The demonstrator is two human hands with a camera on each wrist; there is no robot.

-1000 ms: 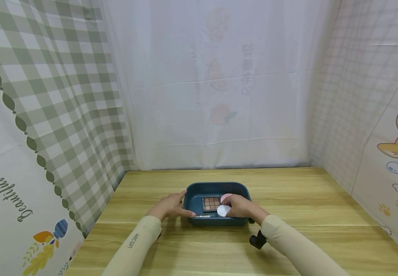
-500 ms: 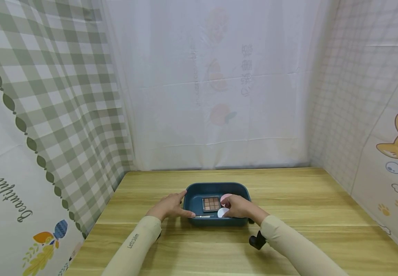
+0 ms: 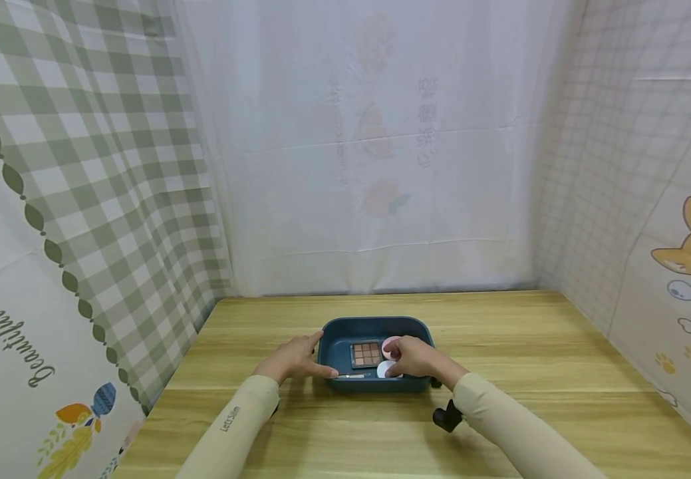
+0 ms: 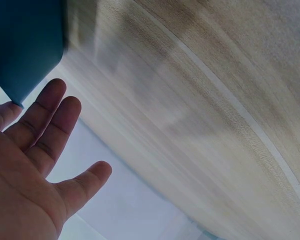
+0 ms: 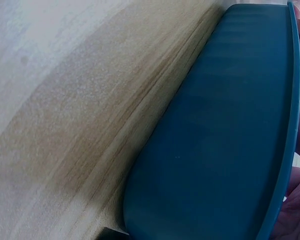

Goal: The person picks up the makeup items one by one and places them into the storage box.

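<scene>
In the head view a dark blue tray (image 3: 345,326) stands on the table. Inside lie a palette with brown square pans (image 3: 366,354), a pink round item (image 3: 390,345), a white round disc (image 3: 384,369) and a thin whitish stick-like item (image 3: 352,376). My left hand (image 3: 291,359) rests at the tray's left rim, thumb over the front corner, fingers extended. My right hand (image 3: 414,357) reaches in over the right side, its thumb by the white disc and a finger by the pink item, spread apart. The right wrist view shows mostly the tray's outer wall (image 5: 210,125), hiding most of that hand.
A wooden table (image 3: 501,346) surrounds the tray. White cloth (image 3: 297,166) hangs behind it, with a checked cloth (image 3: 159,166) on the left and a printed cloth (image 3: 650,299) on the right. Below my right wrist shows a black device part (image 3: 447,418).
The white disc has dropped slightly lower into the tray, and my right thumb and finger have parted a little. My left hand stays where it was.
</scene>
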